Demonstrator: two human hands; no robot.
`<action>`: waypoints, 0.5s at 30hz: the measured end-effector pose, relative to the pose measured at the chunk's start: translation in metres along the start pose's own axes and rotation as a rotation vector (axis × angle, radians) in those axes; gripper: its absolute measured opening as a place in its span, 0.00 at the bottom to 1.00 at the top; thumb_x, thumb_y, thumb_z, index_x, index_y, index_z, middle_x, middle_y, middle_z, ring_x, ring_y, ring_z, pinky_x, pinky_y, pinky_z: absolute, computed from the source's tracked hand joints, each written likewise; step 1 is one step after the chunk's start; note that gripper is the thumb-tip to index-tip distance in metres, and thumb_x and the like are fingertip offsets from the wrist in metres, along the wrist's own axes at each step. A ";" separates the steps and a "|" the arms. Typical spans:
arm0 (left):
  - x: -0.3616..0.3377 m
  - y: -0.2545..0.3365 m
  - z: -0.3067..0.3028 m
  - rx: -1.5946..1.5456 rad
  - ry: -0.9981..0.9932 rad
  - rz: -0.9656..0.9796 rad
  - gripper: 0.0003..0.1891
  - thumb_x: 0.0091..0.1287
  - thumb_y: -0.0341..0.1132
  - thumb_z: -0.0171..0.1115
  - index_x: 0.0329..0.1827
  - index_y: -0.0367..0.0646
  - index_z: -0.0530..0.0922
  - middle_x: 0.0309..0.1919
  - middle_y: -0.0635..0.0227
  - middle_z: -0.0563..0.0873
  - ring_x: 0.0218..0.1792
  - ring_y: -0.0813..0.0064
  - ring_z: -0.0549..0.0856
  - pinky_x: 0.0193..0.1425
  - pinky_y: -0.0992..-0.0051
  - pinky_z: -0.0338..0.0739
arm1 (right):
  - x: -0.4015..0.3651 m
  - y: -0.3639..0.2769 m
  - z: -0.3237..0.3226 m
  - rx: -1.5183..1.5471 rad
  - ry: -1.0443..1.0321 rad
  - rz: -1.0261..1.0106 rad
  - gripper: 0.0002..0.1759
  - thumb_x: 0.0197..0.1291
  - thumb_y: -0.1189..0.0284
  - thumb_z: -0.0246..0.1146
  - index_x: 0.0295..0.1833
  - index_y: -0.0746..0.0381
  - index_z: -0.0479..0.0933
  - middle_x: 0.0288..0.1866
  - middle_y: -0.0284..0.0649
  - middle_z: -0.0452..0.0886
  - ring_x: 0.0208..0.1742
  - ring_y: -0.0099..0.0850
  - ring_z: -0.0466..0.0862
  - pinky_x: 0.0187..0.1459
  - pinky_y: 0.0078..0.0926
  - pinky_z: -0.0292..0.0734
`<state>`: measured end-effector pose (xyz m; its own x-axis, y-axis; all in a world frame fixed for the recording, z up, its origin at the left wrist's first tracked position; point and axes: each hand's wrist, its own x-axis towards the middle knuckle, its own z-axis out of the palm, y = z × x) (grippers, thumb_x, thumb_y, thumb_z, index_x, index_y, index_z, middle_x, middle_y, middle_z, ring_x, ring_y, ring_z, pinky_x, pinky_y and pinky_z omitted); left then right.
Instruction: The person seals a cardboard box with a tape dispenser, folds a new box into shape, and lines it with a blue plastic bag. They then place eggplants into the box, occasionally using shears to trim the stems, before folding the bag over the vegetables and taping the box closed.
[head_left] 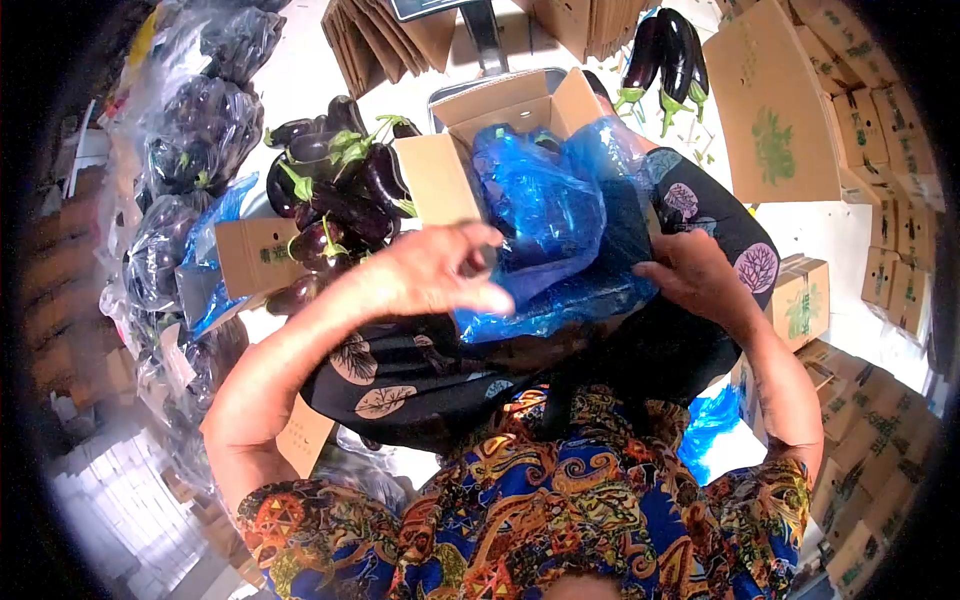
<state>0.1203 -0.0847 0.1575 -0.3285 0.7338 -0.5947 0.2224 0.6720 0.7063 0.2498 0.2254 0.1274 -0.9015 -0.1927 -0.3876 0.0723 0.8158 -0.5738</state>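
Note:
An open cardboard box (437, 182) stands in front of me, between my bent legs. A blue plastic bag (540, 215) lines it and spills over its near side; what lies inside is mostly covered by the film. My left hand (440, 270) is at the box's near left corner, thumb and fingers apart, beside the bag. At the right side, my right hand (695, 275) has its thumb on the bag's edge and its fingers bent around it. Left of the box is a pile of dark purple eggplants (345, 205) with green stems.
Several bagged eggplants (200, 130) line the left side. Three loose eggplants (663, 65) lie at the upper right. Behind the box is a scale (485, 40); folded cardboard (385, 40) stands beside it. A large carton (770, 110) is at the right, with stacked cartons (890, 220) beyond.

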 end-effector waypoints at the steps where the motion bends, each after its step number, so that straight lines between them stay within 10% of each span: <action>1: -0.003 0.008 0.009 0.112 -0.029 0.058 0.48 0.50 0.61 0.72 0.67 0.36 0.66 0.56 0.47 0.77 0.56 0.54 0.79 0.63 0.66 0.73 | -0.002 0.002 0.007 0.036 0.018 0.008 0.19 0.60 0.61 0.63 0.33 0.69 0.73 0.25 0.55 0.77 0.30 0.50 0.80 0.33 0.42 0.75; 3: -0.005 0.000 0.035 0.448 0.030 0.081 0.45 0.51 0.56 0.73 0.67 0.40 0.66 0.55 0.44 0.78 0.59 0.51 0.77 0.66 0.62 0.70 | -0.005 0.001 0.015 0.106 0.050 0.022 0.18 0.60 0.67 0.65 0.27 0.71 0.71 0.18 0.51 0.72 0.22 0.36 0.80 0.26 0.34 0.72; 6: 0.008 -0.004 0.044 0.560 -0.191 -0.023 0.24 0.57 0.48 0.69 0.47 0.37 0.76 0.36 0.47 0.83 0.43 0.44 0.81 0.49 0.56 0.76 | -0.008 -0.007 0.008 0.340 -0.142 0.229 0.18 0.62 0.63 0.61 0.30 0.69 0.73 0.27 0.57 0.77 0.32 0.53 0.80 0.34 0.45 0.74; 8: 0.010 -0.015 0.043 0.554 -0.228 0.129 0.15 0.60 0.42 0.67 0.37 0.37 0.79 0.28 0.49 0.83 0.37 0.44 0.81 0.43 0.57 0.76 | -0.014 0.004 0.019 0.240 -0.072 0.073 0.18 0.62 0.65 0.60 0.28 0.69 0.72 0.24 0.51 0.76 0.28 0.44 0.80 0.31 0.39 0.72; 11: 0.004 -0.008 0.022 -0.086 -0.213 0.091 0.08 0.66 0.36 0.63 0.36 0.39 0.81 0.28 0.64 0.85 0.33 0.69 0.84 0.38 0.64 0.75 | -0.027 -0.003 0.007 0.529 -0.126 0.088 0.17 0.63 0.65 0.59 0.26 0.66 0.71 0.21 0.40 0.73 0.25 0.28 0.75 0.27 0.30 0.68; 15: 0.020 -0.004 0.009 -0.818 0.037 -0.066 0.13 0.67 0.37 0.63 0.49 0.39 0.79 0.38 0.66 0.85 0.42 0.72 0.85 0.51 0.68 0.81 | -0.014 -0.019 -0.018 1.088 -0.093 0.327 0.10 0.66 0.64 0.58 0.33 0.57 0.75 0.24 0.26 0.70 0.22 0.18 0.66 0.25 0.16 0.59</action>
<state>0.1210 -0.0715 0.1391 -0.3503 0.6818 -0.6422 -0.5335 0.4183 0.7351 0.2537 0.2222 0.1572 -0.7393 -0.1347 -0.6597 0.6708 -0.0623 -0.7390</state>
